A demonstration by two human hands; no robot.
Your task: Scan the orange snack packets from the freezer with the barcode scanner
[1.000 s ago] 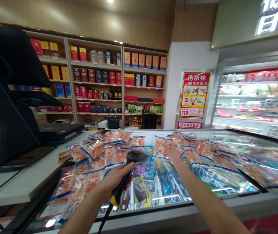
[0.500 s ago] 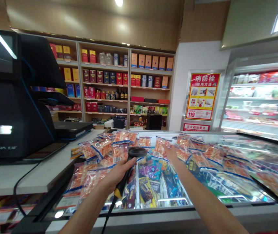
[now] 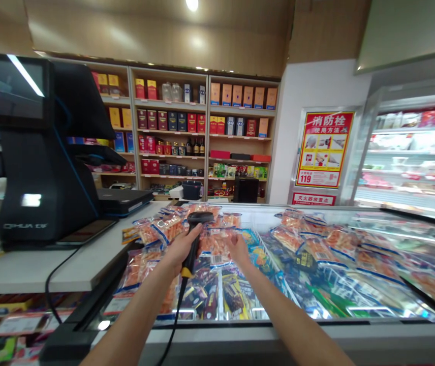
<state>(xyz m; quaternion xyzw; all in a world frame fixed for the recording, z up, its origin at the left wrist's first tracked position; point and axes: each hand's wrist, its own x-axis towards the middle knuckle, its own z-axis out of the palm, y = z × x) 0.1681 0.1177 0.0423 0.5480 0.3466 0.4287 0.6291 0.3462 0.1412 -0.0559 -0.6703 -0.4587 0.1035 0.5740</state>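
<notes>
Scanner [image 3: 192, 253] in L hand [image 3: 180, 250], pkt [image 3: 216, 244] in R hand [image 3: 239, 249], barcode [image 3: 216, 260] — illegible

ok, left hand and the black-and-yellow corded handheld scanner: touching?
Touching. The head view shows it: the left hand is wrapped around the black-and-yellow corded handheld scanner, thumb lying against its upper handle.
</notes>
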